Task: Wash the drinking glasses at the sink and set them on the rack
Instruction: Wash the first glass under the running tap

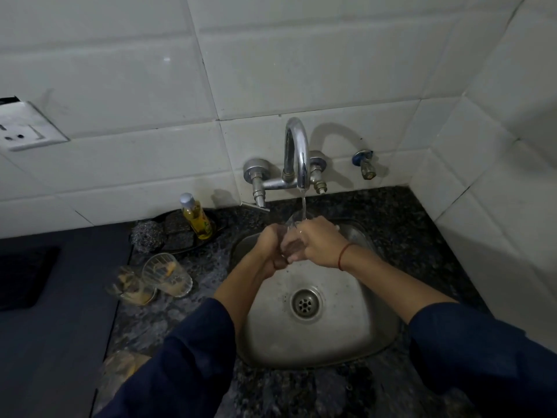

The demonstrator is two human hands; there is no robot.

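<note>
A clear drinking glass [291,236] is held over the steel sink [346,336], its mouth tilted up under the running tap [297,152]. My left hand [272,251] grips its lower part. My right hand [316,244] wraps around it from the right, a red thread on the wrist. Water falls into the glass. Two dirty glasses [167,274] [132,286] with yellowish residue stand on the counter left of the sink. Another dirty glass [120,369] shows partly behind my left sleeve.
A dish soap bottle [196,217], steel scrubber [146,235] and dark sponges [179,233] sit on a tray behind the glasses. A wall socket [24,128] is at far left. A small second tap [366,164] juts from the tiles. A dark mat [24,276] lies left.
</note>
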